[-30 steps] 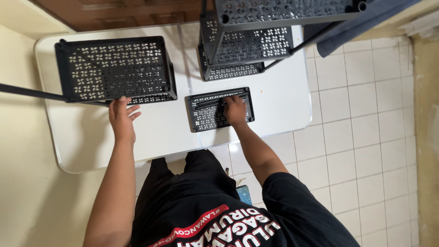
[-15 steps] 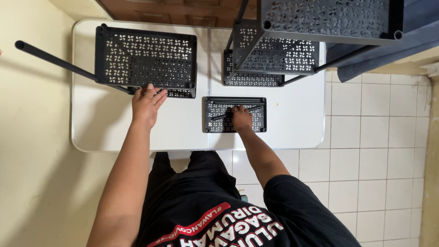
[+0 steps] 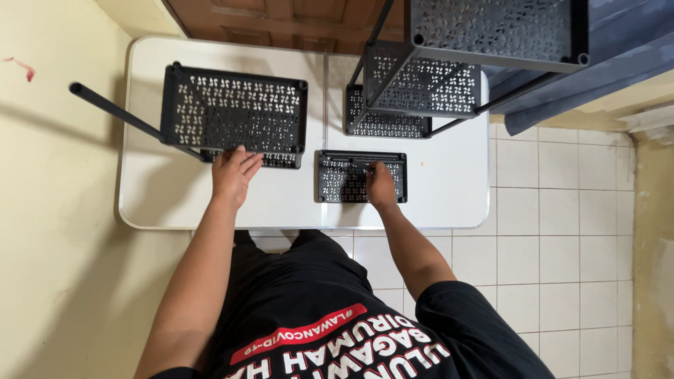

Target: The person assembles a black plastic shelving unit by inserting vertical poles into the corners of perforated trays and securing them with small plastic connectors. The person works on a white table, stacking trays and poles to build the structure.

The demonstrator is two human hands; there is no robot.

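Your left hand (image 3: 234,175) lies flat, fingers spread and gripping nothing, against the near edge of the black perforated shelf (image 3: 235,114) just beyond it. Keep that palm pressing evenly so the shelf does not skate on the smooth white tabletop (image 3: 165,196). A black pole (image 3: 130,121) slants out from that shelf's corner, off to the left of your left hand; mind its reach as you steady the piece.

Your right hand (image 3: 380,184) rests curled on the small black tray (image 3: 361,176) that sits just to the right of your left hand. It seems to pinch 1 of the thin black rods lying inside, though I cannot tell if the grip is closed. Lift a rod straight up so it does not snag the cut-out holes.

Beyond your right hand stands the assembled black rack (image 3: 428,77), 3 tiers of the same pinwheel-punched panels on round poles. The panels look rigid and matte, with raised rims.
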